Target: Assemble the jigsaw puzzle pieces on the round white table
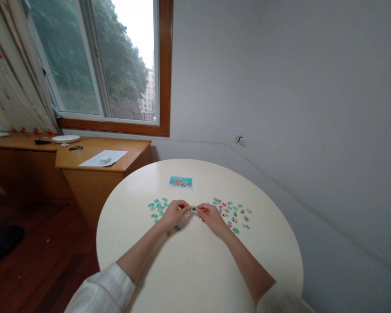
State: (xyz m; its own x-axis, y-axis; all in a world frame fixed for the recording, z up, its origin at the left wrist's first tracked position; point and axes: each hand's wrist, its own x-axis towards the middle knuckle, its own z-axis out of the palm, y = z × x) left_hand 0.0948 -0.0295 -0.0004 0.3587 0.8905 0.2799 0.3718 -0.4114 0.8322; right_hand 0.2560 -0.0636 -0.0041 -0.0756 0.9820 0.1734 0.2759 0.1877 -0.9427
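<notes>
White-sleeved, a person's left hand (175, 213) and right hand (211, 217) meet over the round, cream worktop (189, 269), fingertips pinched on a small dark-and-green jigsaw piece (193, 208) between them; knobbed green pieces (154, 215) lie beside the left, multicoloured pieces (235, 220) beside the right.
</notes>
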